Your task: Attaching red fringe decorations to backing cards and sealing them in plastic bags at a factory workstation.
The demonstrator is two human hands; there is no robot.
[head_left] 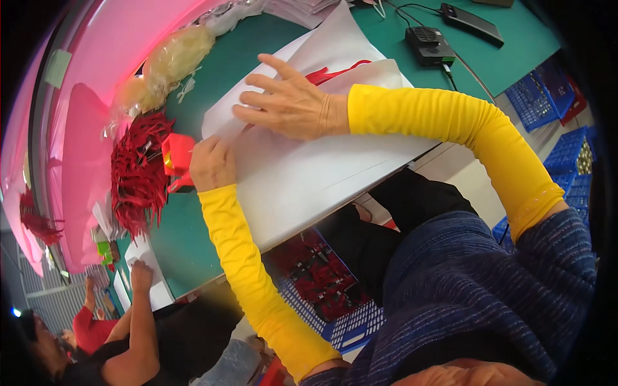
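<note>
A large white sheet of paper [302,174] lies on the green table in front of me, one part of it curled up and over. Red ribbon [322,76] shows at the fold, partly covered by the paper. My right hand [286,106] rests over the folded part with its fingers spread, holding nothing. At the paper's left corner, my left hand [214,164] has its fingers bent and pressed together on the edge. Just left of that hand is a red tape dispenser [179,157]. Yellow sleeves cover both my forearms.
A heap of dark red ribbons [138,174] lies left, below clear plastic bags [180,55]. A black device with a cable [428,45] and a phone [473,24] sit far right. Below the table is a blue crate [302,299] of red items. Another person's hand [141,276] works lower left.
</note>
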